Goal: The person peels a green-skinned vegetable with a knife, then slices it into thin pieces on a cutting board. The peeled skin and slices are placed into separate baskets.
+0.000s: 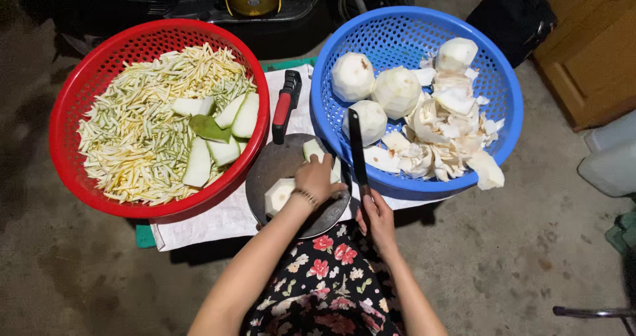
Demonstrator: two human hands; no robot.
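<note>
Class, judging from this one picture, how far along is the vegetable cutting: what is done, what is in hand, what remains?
Done: the red basket holds a heap of strips and some slices. In hand: the left hand steadies a peeled piece on the round board; the right hand holds a knife. Left: three peeled whole pieces in the blue basket.

Harsh light is falling from above the centre, brightening the baskets (pixel 159 117); the floor (pixel 530 256) is dimming toward every corner, the top edge sinking into black.
</note>
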